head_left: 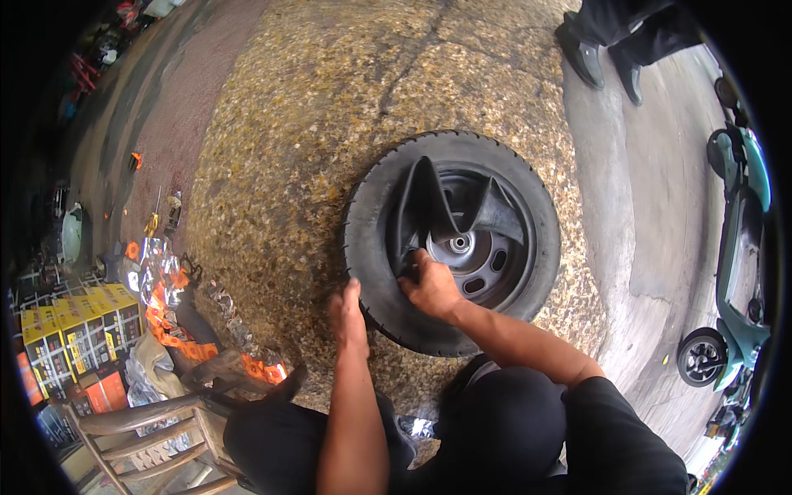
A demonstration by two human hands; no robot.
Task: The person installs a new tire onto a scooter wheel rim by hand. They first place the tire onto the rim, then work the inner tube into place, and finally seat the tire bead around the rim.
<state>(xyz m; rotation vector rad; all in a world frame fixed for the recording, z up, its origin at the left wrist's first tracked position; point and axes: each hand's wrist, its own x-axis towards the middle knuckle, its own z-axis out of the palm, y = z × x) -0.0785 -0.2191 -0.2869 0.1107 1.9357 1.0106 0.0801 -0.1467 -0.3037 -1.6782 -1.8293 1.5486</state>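
A wheel with a black tyre [535, 210] and a dark metal rim [501, 285] lies flat on the ground in front of me. Across the rim rises a folded band of black rubber [425, 198], bent into two peaks; it looks like an inner tube. My right hand [436, 285] reaches over the tyre's near side, its curled fingers gripping the rubber's lower left end beside the rim. Those fingertips are partly hidden. Just off the tyre's lower left edge is my left hand [350, 318], fingers stretched, somewhat blurred and holding nothing.
Left of my knees stand a wooden chair [140, 421], yellow-and-black boxes [82, 322] and crumpled orange-and-silver wrapping [169, 305]. At the far right another person's shoes [584, 62] are on the pavement. Green scooters [734, 330] line the right edge.
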